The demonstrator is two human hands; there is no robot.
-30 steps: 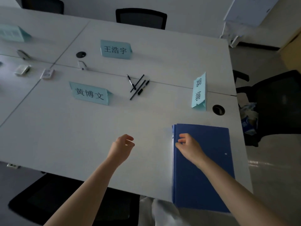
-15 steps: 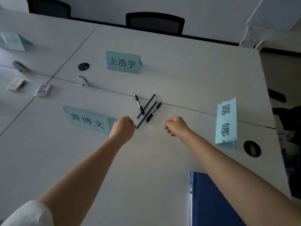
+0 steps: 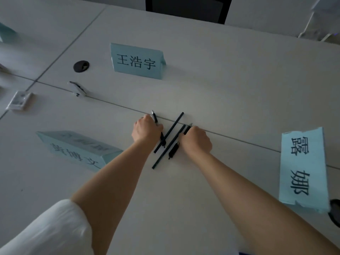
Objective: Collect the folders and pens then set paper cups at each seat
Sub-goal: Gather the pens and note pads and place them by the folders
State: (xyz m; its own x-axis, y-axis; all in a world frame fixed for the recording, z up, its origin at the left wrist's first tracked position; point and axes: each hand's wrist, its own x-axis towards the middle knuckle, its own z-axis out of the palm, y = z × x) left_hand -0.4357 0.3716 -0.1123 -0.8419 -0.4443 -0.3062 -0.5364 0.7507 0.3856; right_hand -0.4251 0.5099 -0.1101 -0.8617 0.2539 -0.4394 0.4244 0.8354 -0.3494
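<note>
Several black pens (image 3: 166, 151) lie crossed in a loose bunch on the white table (image 3: 220, 85), along the seam between two desktops. My left hand (image 3: 146, 130) is curled over the leftmost pen (image 3: 154, 115), whose tip sticks out beyond my fingers. On the right side of the bunch, my right hand (image 3: 196, 142) is curled over the rightmost pen (image 3: 173, 150). Two long thin pens (image 3: 172, 128) lie between my hands, untouched. The blue folders are out of view.
Three pale blue name cards stand around the pens: one behind (image 3: 136, 61), one to the left (image 3: 77, 150), one to the right (image 3: 301, 168). A black chair (image 3: 187, 8) stands at the far side. A cable hole (image 3: 81, 66) and small white items (image 3: 19, 100) are at the left.
Both hands left the blue folder, reached forward across the table and came down onto the bunch of pens. The view moved forward with them, so the folder dropped out of sight.
</note>
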